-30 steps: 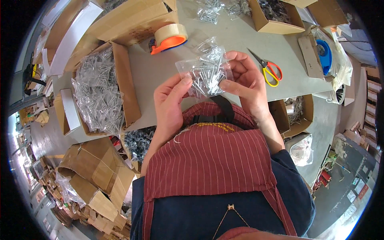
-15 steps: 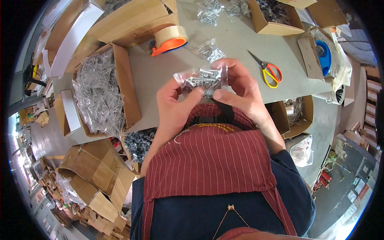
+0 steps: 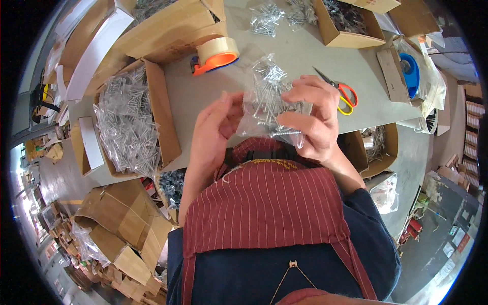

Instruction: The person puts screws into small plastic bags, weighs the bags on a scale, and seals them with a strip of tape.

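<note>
A clear plastic bag of silver screws (image 3: 267, 104) is held up in front of my apron by my right hand (image 3: 312, 117), whose fingers and thumb press on its right side. My left hand (image 3: 216, 124) is at the bag's left edge with its fingers loosely bent and apart, and nothing shows between thumb and fingers. Whether its fingertips touch the bag is hard to see. Just beyond, another small bag of screws (image 3: 269, 66) lies on the table, partly overlapped by the held one.
On the left stands an open carton (image 3: 162, 109) full of bagged screws. A tape dispenser (image 3: 218, 58) lies beyond my left hand, and scissors (image 3: 345, 96) lie to the right. More screw bags (image 3: 267, 20) and a carton (image 3: 351, 38) are at the far side.
Both hands gripped the bag before, with it bunched sideways. Now it hangs spread and more upright in my right hand, and my left hand has drawn away to the left.
</note>
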Demonstrator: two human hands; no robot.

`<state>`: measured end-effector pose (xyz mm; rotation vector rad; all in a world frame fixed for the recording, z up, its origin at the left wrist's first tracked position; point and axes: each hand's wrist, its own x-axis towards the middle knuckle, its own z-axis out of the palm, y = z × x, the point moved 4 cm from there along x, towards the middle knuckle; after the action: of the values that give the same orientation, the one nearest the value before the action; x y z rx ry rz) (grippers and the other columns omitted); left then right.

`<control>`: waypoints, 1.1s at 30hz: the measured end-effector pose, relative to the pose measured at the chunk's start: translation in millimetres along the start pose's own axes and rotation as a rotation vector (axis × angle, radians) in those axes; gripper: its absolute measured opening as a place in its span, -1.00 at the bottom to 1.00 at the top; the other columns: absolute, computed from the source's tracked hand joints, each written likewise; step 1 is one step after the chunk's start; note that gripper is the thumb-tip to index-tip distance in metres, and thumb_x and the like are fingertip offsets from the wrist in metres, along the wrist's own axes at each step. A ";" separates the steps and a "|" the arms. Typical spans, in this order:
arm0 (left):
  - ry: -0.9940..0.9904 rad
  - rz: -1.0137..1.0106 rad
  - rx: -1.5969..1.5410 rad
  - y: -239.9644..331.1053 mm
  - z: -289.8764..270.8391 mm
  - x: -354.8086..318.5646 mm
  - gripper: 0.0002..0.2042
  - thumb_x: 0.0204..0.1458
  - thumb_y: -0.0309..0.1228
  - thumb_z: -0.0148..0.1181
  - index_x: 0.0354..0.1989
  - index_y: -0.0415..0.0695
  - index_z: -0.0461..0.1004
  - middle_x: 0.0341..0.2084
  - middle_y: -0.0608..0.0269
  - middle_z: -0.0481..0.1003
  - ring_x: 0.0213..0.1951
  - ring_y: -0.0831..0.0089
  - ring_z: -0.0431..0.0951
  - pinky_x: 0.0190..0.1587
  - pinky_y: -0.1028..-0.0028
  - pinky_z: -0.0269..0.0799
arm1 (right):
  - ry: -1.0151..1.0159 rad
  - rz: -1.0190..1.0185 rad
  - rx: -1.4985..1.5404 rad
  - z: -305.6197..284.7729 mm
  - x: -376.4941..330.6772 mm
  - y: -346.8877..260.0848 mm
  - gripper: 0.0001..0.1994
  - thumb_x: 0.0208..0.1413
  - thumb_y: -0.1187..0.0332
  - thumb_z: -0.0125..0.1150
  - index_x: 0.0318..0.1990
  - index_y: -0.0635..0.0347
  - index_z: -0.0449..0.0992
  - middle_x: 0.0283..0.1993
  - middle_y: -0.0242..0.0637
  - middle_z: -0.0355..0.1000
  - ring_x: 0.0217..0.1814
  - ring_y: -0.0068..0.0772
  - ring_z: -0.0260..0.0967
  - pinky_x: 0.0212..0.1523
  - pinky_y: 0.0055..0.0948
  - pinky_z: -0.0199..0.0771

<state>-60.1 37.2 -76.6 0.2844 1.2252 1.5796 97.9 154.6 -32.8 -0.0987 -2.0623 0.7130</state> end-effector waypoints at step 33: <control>-0.101 -0.082 0.228 -20.2 -4.7 22.9 -0.38 0.30 0.09 -0.17 0.04 -0.33 0.44 -0.09 0.02 0.56 -0.07 0.25 0.60 -0.10 0.30 0.54 | -0.062 0.271 -0.016 -14.8 18.4 16.9 -0.93 0.03 0.52 0.33 -0.31 0.21 0.61 -0.24 -0.17 0.49 -0.22 -0.29 0.46 -0.20 -0.38 0.44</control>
<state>-60.9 51.7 -103.8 0.4495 1.3223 1.3399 95.8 181.3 -21.8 -0.3757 -2.1368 0.8735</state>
